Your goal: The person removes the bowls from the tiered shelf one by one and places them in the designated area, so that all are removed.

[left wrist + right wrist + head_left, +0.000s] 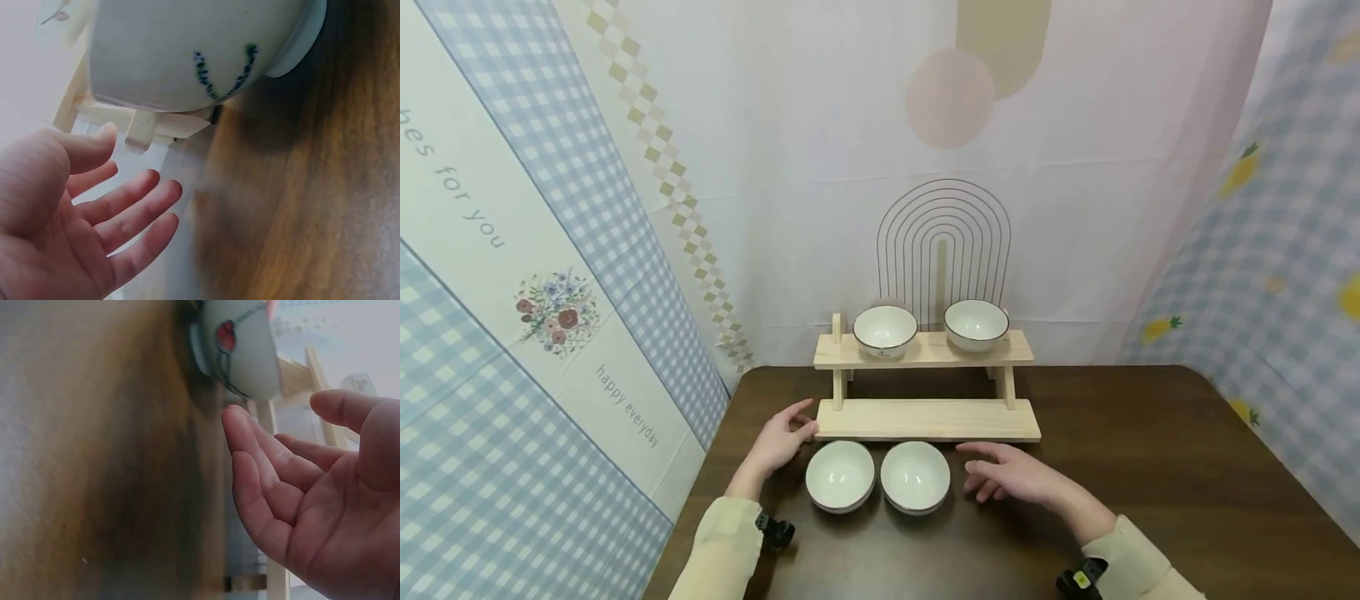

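Observation:
Two white bowls with dark rims, a left one [840, 477] and a right one [915, 477], stand side by side on the brown table in front of a two-tier wooden rack [925, 420]. My left hand [778, 439] is at the rack's left end, its fingers loosely spread and holding nothing. In the left wrist view a bowl with a blue-green sprig [219, 56] is above the fingers. To the right of the right bowl, my right hand [1011, 475] hovers with relaxed fingers and nothing in it. A red motif marks the bowl [240, 350] in the right wrist view.
Two more white bowls, one left [885, 331] and one right [977, 325], sit on the rack's upper shelf. Behind the table [1120, 433] hangs a pale printed cloth [805, 208]; checked cloths flank both sides.

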The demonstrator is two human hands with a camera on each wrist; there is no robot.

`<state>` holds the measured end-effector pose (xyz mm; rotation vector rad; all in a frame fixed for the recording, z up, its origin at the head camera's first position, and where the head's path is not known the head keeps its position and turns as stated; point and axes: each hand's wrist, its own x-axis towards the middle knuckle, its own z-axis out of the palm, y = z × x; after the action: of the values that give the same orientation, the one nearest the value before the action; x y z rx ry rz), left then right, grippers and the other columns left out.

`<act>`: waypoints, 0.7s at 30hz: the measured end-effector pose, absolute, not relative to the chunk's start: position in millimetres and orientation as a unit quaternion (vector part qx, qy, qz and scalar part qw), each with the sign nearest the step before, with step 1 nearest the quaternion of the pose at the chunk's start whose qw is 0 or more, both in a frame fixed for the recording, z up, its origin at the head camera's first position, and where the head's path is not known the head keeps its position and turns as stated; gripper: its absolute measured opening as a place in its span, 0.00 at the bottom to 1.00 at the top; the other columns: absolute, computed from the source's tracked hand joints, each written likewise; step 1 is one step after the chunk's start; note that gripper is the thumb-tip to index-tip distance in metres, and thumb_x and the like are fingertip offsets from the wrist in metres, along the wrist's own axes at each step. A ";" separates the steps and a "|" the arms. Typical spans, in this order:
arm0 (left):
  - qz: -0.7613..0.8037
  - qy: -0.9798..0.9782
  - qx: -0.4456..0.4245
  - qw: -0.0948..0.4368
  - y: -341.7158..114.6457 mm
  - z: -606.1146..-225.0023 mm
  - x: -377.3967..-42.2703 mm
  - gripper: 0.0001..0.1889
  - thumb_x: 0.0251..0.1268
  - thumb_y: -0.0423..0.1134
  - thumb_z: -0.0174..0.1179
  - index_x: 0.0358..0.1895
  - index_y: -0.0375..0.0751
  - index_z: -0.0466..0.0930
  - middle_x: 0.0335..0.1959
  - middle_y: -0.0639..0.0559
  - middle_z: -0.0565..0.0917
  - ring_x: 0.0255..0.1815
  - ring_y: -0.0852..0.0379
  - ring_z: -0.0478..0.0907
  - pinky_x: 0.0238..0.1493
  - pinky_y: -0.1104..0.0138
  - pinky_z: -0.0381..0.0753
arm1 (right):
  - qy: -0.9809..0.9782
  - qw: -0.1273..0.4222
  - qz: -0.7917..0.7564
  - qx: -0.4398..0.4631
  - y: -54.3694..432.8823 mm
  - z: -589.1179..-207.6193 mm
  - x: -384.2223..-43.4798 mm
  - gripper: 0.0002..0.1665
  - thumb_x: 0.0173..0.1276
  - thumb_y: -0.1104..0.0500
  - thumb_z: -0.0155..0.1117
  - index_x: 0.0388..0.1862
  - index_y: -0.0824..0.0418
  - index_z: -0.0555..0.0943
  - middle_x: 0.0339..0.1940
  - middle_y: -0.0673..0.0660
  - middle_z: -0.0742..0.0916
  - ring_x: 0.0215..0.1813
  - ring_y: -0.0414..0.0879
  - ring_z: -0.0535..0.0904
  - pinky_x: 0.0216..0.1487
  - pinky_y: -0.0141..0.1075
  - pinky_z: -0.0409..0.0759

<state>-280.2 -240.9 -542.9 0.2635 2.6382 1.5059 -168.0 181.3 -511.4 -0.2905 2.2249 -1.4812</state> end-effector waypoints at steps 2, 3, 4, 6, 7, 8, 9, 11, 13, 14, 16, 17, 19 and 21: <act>0.506 0.858 0.080 0.037 -243.8 -543.5 -278.5 0.28 0.81 0.33 0.61 0.78 0.31 0.70 0.49 0.40 0.85 0.44 0.47 0.86 0.39 0.59 0.83 | 0.809 0.219 -0.536 -0.104 186.5 -509.0 -168.9 0.33 0.86 0.53 0.55 0.81 0.71 0.67 0.47 0.63 0.92 0.43 0.56 0.89 0.44 0.47 0.85; 0.513 0.855 0.077 0.033 -245.1 -543.5 -277.5 0.27 0.81 0.33 0.61 0.78 0.31 0.70 0.50 0.39 0.85 0.45 0.46 0.87 0.40 0.58 0.84 | 0.808 0.215 -0.539 -0.103 189.6 -508.6 -169.7 0.33 0.86 0.53 0.55 0.80 0.71 0.67 0.47 0.63 0.91 0.44 0.56 0.89 0.45 0.48 0.85; 0.518 0.852 0.073 0.028 -246.1 -542.9 -276.8 0.27 0.81 0.33 0.61 0.78 0.31 0.70 0.51 0.39 0.85 0.45 0.45 0.87 0.40 0.57 0.84 | 0.808 0.212 -0.541 -0.100 192.8 -508.1 -170.2 0.33 0.86 0.53 0.55 0.81 0.71 0.67 0.48 0.63 0.91 0.44 0.56 0.89 0.45 0.49 0.84; 0.525 0.848 0.070 0.019 -248.9 -541.5 -275.9 0.27 0.81 0.33 0.61 0.78 0.31 0.70 0.52 0.38 0.85 0.46 0.44 0.87 0.41 0.56 0.86 | 0.807 0.202 -0.546 -0.096 200.1 -507.0 -171.8 0.33 0.87 0.53 0.55 0.81 0.71 0.66 0.49 0.64 0.91 0.45 0.57 0.89 0.47 0.51 0.85; 0.529 0.846 0.068 0.014 -250.4 -540.1 -275.3 0.27 0.82 0.34 0.60 0.78 0.32 0.70 0.53 0.36 0.85 0.47 0.43 0.87 0.42 0.56 0.86 | 0.807 0.197 -0.548 -0.095 203.7 -506.1 -172.9 0.33 0.87 0.53 0.54 0.81 0.71 0.66 0.49 0.65 0.91 0.46 0.58 0.89 0.47 0.52 0.85; 0.535 0.842 0.065 0.010 -251.8 -537.9 -274.5 0.27 0.82 0.35 0.60 0.78 0.33 0.70 0.54 0.35 0.85 0.49 0.42 0.87 0.44 0.55 0.86 | 0.808 0.190 -0.550 -0.093 207.3 -505.1 -174.2 0.33 0.87 0.53 0.55 0.81 0.71 0.66 0.49 0.65 0.91 0.46 0.58 0.89 0.47 0.52 0.85; 0.542 0.838 0.063 0.008 -253.2 -535.8 -274.2 0.27 0.83 0.36 0.59 0.79 0.34 0.69 0.55 0.34 0.84 0.50 0.41 0.87 0.45 0.54 0.86 | 0.807 0.183 -0.554 -0.092 210.7 -503.8 -175.6 0.33 0.87 0.53 0.55 0.81 0.71 0.66 0.50 0.66 0.91 0.47 0.59 0.89 0.48 0.53 0.85; 0.553 0.831 0.058 0.001 -256.0 -531.6 -273.1 0.27 0.84 0.37 0.58 0.79 0.36 0.69 0.57 0.32 0.83 0.52 0.40 0.86 0.48 0.53 0.86 | 0.809 0.169 -0.556 -0.085 216.4 -499.9 -178.0 0.33 0.87 0.53 0.55 0.81 0.70 0.66 0.50 0.66 0.91 0.48 0.60 0.89 0.49 0.52 0.85; 0.562 0.825 0.052 -0.003 -257.4 -527.1 -271.7 0.26 0.85 0.39 0.58 0.80 0.38 0.69 0.59 0.30 0.82 0.54 0.40 0.85 0.50 0.52 0.85 | 0.812 0.155 -0.558 -0.080 221.1 -495.9 -180.0 0.33 0.87 0.53 0.55 0.81 0.70 0.66 0.50 0.65 0.91 0.48 0.61 0.89 0.49 0.50 0.85; 0.565 0.823 0.050 -0.006 -257.2 -525.0 -271.7 0.26 0.85 0.39 0.57 0.80 0.39 0.69 0.60 0.31 0.82 0.55 0.40 0.85 0.51 0.52 0.85 | 0.812 0.148 -0.559 -0.076 223.4 -494.0 -181.0 0.33 0.87 0.53 0.55 0.81 0.70 0.66 0.50 0.65 0.91 0.49 0.62 0.89 0.49 0.50 0.85; 0.566 0.822 0.051 -0.012 -255.9 -520.9 -272.3 0.26 0.85 0.40 0.57 0.79 0.39 0.70 0.59 0.32 0.82 0.55 0.41 0.85 0.52 0.50 0.85 | 0.813 0.135 -0.563 -0.068 227.2 -491.2 -182.9 0.33 0.87 0.53 0.55 0.81 0.69 0.67 0.49 0.65 0.91 0.49 0.63 0.89 0.49 0.49 0.86; 0.566 0.822 0.054 -0.015 -254.6 -518.5 -273.0 0.26 0.85 0.40 0.57 0.79 0.39 0.70 0.59 0.33 0.82 0.55 0.41 0.85 0.52 0.49 0.85 | 0.814 0.129 -0.563 -0.065 228.6 -490.0 -183.8 0.33 0.87 0.53 0.55 0.81 0.69 0.67 0.50 0.66 0.91 0.49 0.63 0.89 0.50 0.50 0.86; 0.565 0.823 0.060 -0.022 -250.1 -513.6 -276.1 0.25 0.85 0.40 0.58 0.79 0.39 0.71 0.58 0.34 0.83 0.54 0.41 0.85 0.52 0.48 0.85 | 0.815 0.115 -0.564 -0.060 230.4 -487.7 -186.6 0.32 0.87 0.53 0.55 0.80 0.69 0.68 0.50 0.66 0.91 0.49 0.63 0.89 0.50 0.49 0.86; 0.559 0.826 0.069 -0.027 -244.3 -508.5 -280.3 0.25 0.85 0.40 0.58 0.78 0.38 0.71 0.57 0.34 0.83 0.54 0.40 0.85 0.52 0.47 0.85 | 0.819 0.102 -0.562 -0.051 231.2 -486.0 -191.1 0.31 0.87 0.53 0.56 0.80 0.68 0.69 0.49 0.66 0.91 0.49 0.61 0.89 0.51 0.50 0.86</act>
<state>-280.3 -244.3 -508.5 0.2207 2.6401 1.7861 -191.1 231.2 -486.0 -0.1505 2.4193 -1.6597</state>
